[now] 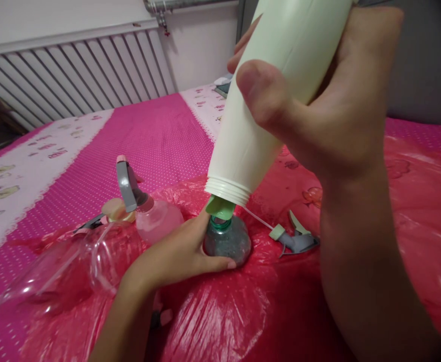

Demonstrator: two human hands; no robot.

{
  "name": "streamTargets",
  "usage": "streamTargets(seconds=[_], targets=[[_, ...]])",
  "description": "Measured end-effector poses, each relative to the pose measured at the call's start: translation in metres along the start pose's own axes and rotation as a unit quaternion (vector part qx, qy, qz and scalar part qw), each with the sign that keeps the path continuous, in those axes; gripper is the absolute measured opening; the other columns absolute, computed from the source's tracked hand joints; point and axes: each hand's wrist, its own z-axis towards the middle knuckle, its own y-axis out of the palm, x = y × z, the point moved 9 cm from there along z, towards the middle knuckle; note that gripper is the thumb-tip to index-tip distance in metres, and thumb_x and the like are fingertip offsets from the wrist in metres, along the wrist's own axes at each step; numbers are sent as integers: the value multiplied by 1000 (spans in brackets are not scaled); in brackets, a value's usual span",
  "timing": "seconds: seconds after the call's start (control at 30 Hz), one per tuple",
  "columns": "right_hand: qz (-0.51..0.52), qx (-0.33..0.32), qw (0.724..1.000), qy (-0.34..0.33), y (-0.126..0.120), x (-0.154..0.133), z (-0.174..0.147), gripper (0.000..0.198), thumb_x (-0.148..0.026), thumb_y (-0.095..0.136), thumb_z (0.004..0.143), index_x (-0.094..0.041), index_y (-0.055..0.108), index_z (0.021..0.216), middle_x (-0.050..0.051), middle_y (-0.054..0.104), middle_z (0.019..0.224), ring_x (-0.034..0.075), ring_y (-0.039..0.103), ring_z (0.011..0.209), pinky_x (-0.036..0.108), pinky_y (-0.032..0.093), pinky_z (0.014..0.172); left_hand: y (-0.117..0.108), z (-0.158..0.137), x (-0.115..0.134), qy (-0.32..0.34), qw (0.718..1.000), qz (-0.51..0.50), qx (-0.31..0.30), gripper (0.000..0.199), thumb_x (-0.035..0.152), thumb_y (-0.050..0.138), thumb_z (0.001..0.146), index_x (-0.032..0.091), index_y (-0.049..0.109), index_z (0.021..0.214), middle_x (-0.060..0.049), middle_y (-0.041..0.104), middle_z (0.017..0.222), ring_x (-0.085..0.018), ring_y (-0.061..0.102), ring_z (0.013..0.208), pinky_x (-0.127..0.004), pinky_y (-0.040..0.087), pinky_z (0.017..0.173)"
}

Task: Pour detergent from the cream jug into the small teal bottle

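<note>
Tilted neck-down, a large pale green-white plastic bottle [250,136] is gripped by my right hand [318,105], thumb along its near side. Its green pouring spout [220,206] hangs right over the mouth of a small clear bottle [230,244] with a green neck. Around that small bottle wraps my left hand [190,249], holding it upright on the red plastic sheet. Whether liquid is flowing I cannot tell. To the right of the small bottle lies a grey and green trigger sprayer head [296,239] with a thin tube.
Left of my left hand stands a pink spray bottle [156,221] with a grey trigger. A clear pink-tinted bottle [62,266] lies on its side nearer me. Red plastic sheeting [213,317] covers part of the pink bedspread [148,136]; a radiator [81,70] stands behind.
</note>
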Motion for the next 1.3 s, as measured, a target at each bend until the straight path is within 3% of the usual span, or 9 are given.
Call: streamTargets(seconds=[0.17,0.27,0.47,0.6,0.7,0.9,1.2,1.3], targets=[[-17,-6,1000,6,-1,1,-1,38,-45,61,88,-10,72,98,5,65,95,9,61,88,24,52,79,-1,1,0,1,1000,2,3,79,57,79,83,23,46,145,-7,74,120,-35,71,106,-46,58,88],[-31,-14,999,3,0,1,-1,42,-51,60,89,-11,70,98,4,64,95,7,62,88,22,52,79,-1,2,1,3,1000,5,1,75,57,79,83,23,47,142,-8,73,124,-36,70,110,-46,57,89],[-64,-74,995,19,29,3,8,61,-71,56,91,-18,61,121,5,59,95,10,61,120,19,57,100,-1,2,-1,-10,1000,16,1,65,60,79,83,24,53,130,-8,74,124,-36,70,109,-46,58,87],[-63,-72,995,29,32,7,12,63,-71,58,90,-17,61,123,5,59,98,12,59,125,20,57,104,-3,1,1,1,1000,20,7,64,61,78,83,25,54,130,-6,75,118,-33,72,99,-43,59,83],[-58,-53,996,37,18,9,8,61,-67,62,88,-15,64,120,5,61,100,11,62,120,19,57,100,-5,1,2,5,999,33,16,61,62,77,83,26,56,127,-5,75,116,-32,71,99,-42,58,85],[16,15,999,23,-4,4,-3,48,-51,68,86,-5,72,98,4,67,97,6,65,85,16,54,74,-5,2,0,-12,999,42,9,64,67,75,81,24,58,125,-6,74,114,-33,71,98,-43,58,83],[-1,6,999,35,-1,6,-2,50,-55,66,86,-7,72,99,4,67,97,8,66,88,19,55,76,-5,2,1,-9,999,31,8,62,66,76,81,25,56,123,-4,73,109,-32,70,94,-43,58,83],[11,25,1000,10,-3,5,-2,48,-53,66,86,-6,72,98,5,65,93,8,63,86,19,52,75,-4,2,0,-7,1000,25,5,62,66,77,81,25,56,122,-5,73,111,-32,70,96,-42,58,83]])
